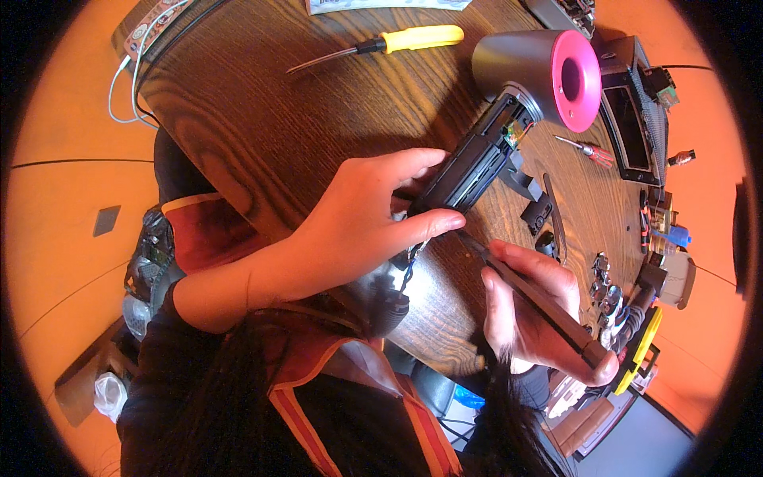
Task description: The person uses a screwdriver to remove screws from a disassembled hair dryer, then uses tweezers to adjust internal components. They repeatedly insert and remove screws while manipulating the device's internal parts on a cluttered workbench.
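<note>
A hair dryer with a grey barrel (509,63) and a pink ring (584,79) at its end lies tilted over the table. Its black handle (469,171) is opened up, with inner parts and a small green circuit piece (514,133) showing. My left hand (354,211) grips the lower end of this handle between thumb and fingers. Dark tweezers (542,304) are held in my right hand (528,318), their tips close to the handle's bottom end beside my left thumb. Wires (409,274) hang down from that end.
A yellow-handled screwdriver (421,38) lies at the far side of the wooden table (262,135). To the right are a small red screwdriver (592,151), loose black plastic parts (536,215), a black device (636,119) and shiny metal pieces (608,298).
</note>
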Demonstrator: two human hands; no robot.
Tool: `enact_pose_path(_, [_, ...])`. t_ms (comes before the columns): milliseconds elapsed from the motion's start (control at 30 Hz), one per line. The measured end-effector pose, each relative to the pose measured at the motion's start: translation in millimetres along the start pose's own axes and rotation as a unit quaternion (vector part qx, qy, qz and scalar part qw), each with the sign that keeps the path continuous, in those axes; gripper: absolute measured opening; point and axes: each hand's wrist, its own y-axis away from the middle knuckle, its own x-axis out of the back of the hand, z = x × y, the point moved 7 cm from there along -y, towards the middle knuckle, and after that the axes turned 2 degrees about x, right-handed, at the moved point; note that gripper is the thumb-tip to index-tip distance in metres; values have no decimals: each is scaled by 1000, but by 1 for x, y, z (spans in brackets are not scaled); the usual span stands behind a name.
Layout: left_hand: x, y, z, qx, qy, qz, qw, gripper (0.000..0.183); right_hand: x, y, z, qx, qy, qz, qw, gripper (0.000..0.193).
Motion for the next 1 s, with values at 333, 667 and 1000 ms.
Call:
enact_pose_path(333, [-1, -1, -1, 17, 12, 5, 1000, 31, -2, -6, -3, 61, 70, 14, 996, 24])
enact_pose_path(667, [0, 0, 2, 3, 4, -4, 1000, 30, -4, 6, 1, 52, 68, 84, 993, 30])
enact_pose_path(1000, [0, 0, 1, 6, 7, -11, 1000, 30, -11, -1, 0, 36, -35, 18, 999, 24])
